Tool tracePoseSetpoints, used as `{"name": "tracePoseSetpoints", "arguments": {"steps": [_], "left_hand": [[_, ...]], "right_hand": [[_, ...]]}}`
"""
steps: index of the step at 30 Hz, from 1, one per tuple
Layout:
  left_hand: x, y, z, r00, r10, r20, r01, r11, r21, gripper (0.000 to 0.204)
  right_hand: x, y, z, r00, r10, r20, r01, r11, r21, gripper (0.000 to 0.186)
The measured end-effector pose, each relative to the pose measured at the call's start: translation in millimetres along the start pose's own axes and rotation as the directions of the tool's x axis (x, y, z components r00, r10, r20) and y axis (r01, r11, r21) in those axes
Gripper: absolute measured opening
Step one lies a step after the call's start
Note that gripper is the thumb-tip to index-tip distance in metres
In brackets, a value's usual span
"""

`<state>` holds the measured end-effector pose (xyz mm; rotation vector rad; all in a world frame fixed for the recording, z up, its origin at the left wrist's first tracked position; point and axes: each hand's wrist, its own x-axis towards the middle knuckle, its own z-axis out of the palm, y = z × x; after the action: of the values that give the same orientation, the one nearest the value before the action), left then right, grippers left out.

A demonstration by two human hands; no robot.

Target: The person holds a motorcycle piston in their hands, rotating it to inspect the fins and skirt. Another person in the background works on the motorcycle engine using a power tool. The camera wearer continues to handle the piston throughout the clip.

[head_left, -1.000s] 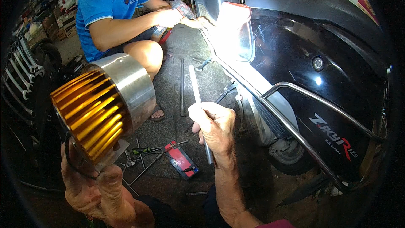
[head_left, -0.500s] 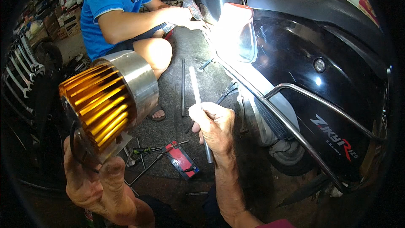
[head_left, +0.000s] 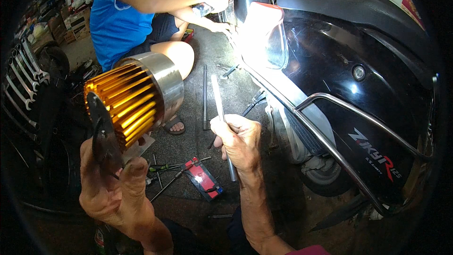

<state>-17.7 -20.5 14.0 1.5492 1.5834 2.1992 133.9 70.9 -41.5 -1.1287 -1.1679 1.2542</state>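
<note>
My left hand (head_left: pixel 113 193) is closed on a round lamp housing, raised at the left, with gold cooling fins (head_left: pixel 122 104), a silver metal ring (head_left: pixel 167 89) and a dark mounting plate (head_left: pixel 101 127). My right hand (head_left: pixel 238 146) grips a thin silver rod (head_left: pixel 216 94) upright, thumb across it, near the middle of the view. Beyond it a brightly glaring clear panel with a red top edge (head_left: pixel 278 38) is at the side of a black scooter (head_left: pixel 354 75).
A co-worker in blue (head_left: pixel 111 33) squats ahead, holding a power tool (head_left: pixel 203 9). Chrome rail (head_left: pixel 316 137) runs along the scooter. On the floor lie a dark rod (head_left: pixel 205 97), a red-topped battery (head_left: pixel 200 177) and several tools (head_left: pixel 172 179). Wrenches (head_left: pixel 28 80) hang at left.
My left hand has moved right and turned the lamp, showing more of its dark plate. The co-worker's upper arm and power tool have risen. My right hand is almost unmoved.
</note>
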Motion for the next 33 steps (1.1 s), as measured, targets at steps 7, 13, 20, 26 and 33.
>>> {"name": "tracePoseSetpoints", "arguments": {"steps": [7, 13, 20, 26, 33], "left_hand": [[-2, -3, 4, 1.0, 0.001, -0.02, -0.001, 1.0, -0.026, 0.051], [-6, -1, -6, 0.996, 0.06, -0.071, -0.061, 0.998, -0.01, 0.056], [-14, 6, -17, 0.996, 0.034, -0.079, -0.039, 0.998, -0.057, 0.045], [-16, 4, -29, 0.998, 0.039, -0.059, -0.029, 0.986, 0.167, 0.053], [-16, 26, -40, 0.987, 0.159, 0.025, -0.161, 0.958, 0.239, 0.039]], "right_hand": [[2, 3, -1, 0.999, -0.038, 0.019, 0.038, 0.999, -0.025, 0.024], [1, 3, 2, 0.999, -0.036, 0.017, 0.037, 0.999, -0.018, 0.024], [2, 5, -1, 0.999, -0.024, 0.022, 0.024, 1.0, -0.017, 0.023], [2, 8, 0, 0.998, -0.062, 0.021, 0.062, 0.998, -0.027, 0.022], [2, 10, -3, 0.997, -0.061, 0.037, 0.061, 0.998, -0.002, 0.02]]}}
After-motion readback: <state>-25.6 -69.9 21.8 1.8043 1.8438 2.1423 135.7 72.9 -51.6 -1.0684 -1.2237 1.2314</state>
